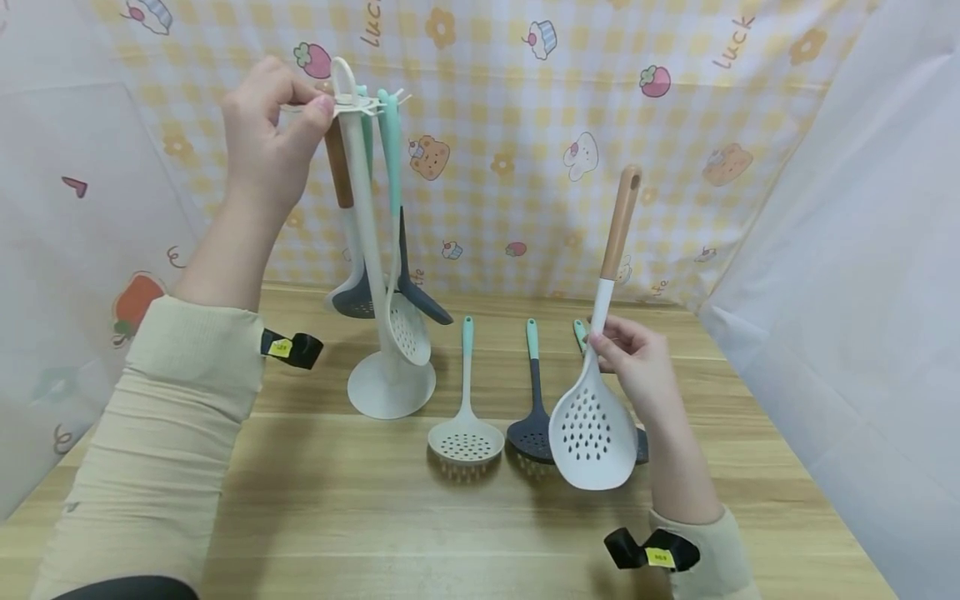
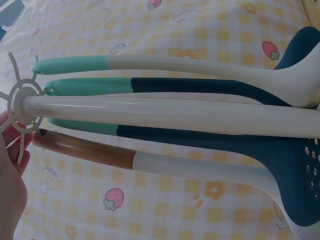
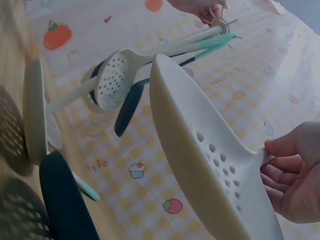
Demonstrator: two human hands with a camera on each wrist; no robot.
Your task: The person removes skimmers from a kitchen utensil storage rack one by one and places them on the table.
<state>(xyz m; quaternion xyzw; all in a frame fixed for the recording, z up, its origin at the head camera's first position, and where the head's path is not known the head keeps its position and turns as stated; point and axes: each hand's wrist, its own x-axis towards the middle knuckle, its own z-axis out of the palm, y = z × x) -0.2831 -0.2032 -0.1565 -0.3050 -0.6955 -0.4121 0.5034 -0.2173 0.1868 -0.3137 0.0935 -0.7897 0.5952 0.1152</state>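
Note:
My left hand [image 1: 262, 146] pinches the hooked top ring of a white utensil stand [image 1: 363, 196]. From its hooks hang several utensils: a ladle with a brown handle [image 1: 340, 167], a cream skimmer [image 1: 408, 329] with a mint handle, and, in the left wrist view, a dark slotted turner [image 2: 295, 175] and another dark utensil [image 2: 185, 85]. In my right hand [image 1: 641, 367] is a white skimmer [image 1: 592, 454] with a wooden handle, gripped at its white neck. It is raised off the table, its handle pointing up and its perforated bowl down.
On the wooden table [image 1: 337, 500] lie a cream skimmer [image 1: 467, 440] and a dark skimmer [image 1: 531, 435], both with mint handles. A third mint-handled utensil [image 1: 580, 332] is mostly hidden behind the white skimmer. A patterned cloth [image 1: 495, 208] hangs behind.

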